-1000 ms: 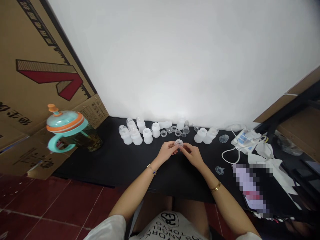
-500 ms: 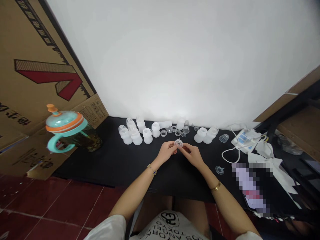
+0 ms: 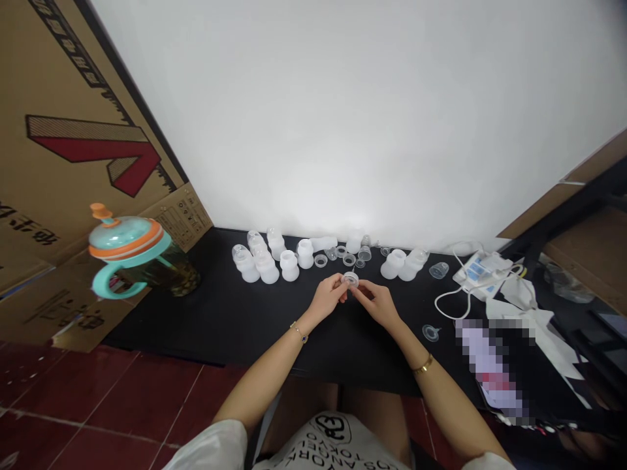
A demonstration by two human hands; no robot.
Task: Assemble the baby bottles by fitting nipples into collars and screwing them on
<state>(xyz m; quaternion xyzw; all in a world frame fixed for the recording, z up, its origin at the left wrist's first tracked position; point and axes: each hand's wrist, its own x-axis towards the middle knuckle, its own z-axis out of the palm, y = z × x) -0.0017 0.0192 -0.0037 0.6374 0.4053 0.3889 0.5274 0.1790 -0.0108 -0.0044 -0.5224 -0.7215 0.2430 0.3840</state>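
Note:
Between my hands is a white bottle collar ring (image 3: 351, 279), with a thin translucent tip, perhaps a nipple, sticking up from it. My left hand (image 3: 329, 295) pinches its left side and my right hand (image 3: 375, 301) grips its right side. The fingers partly hide the ring. Just behind it lie more loose collar rings (image 3: 349, 260) and small clear caps (image 3: 364, 253). White baby bottles (image 3: 266, 268) stand in a group to the left, some capped with clear domes. Open-necked bottles (image 3: 290, 266) stand nearer the middle. Another pair of bottles (image 3: 393, 264) is on the right.
On the black table (image 3: 220, 326), a clear dome cap (image 3: 439, 269) and a translucent disc-shaped part (image 3: 431, 333) lie right of my hands. Farther right are a white power strip with cable (image 3: 482, 274) and papers. A teal-handled jug (image 3: 142, 254) stands at left beside cardboard boxes (image 3: 59, 163).
The ring has tilted very slightly between my fingers. Both hands stay in nearly the same place, and the other bottles and parts have not moved.

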